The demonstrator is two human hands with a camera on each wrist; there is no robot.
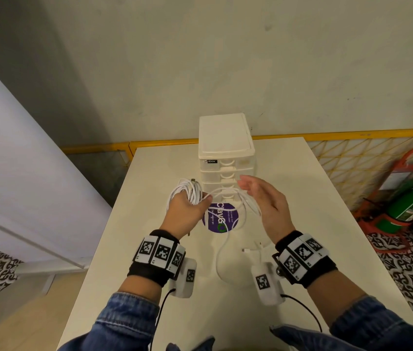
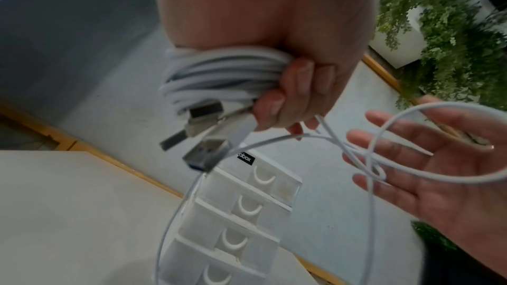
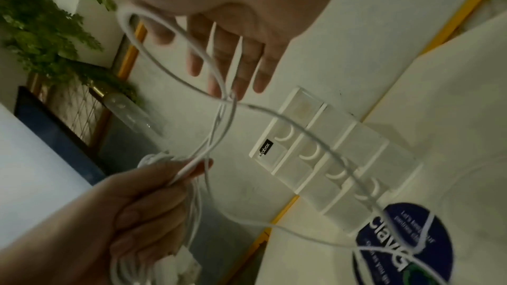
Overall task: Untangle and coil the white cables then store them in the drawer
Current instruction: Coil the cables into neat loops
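The left hand (image 1: pixel 183 210) grips a coiled bundle of white cables (image 1: pixel 187 192), fingers curled tight round the loops, held up over the desk (image 1: pixel 301 198) just left of the drawer unit (image 1: pixel 225 148). The right hand (image 1: pixel 267 202) is spread, fingers straight, palm facing the left hand, and a loose strand (image 1: pixel 247 206) drapes across it. From there the strand drops to the desk, crosses a round purple sticker (image 1: pixel 219 217) and curls toward the near edge.

The left wrist view picks up what the head view misses: metal USB plugs (image 2: pixel 203 135) stick out beneath the bundle, and the loose strand knots itself in front of the right hand's fingers (image 2: pixel 389 148). The right wrist view shows the drawers all closed.

The unit stands at the desk's far edge by the wall; bare desktop lies either side of the hands and in front of them.
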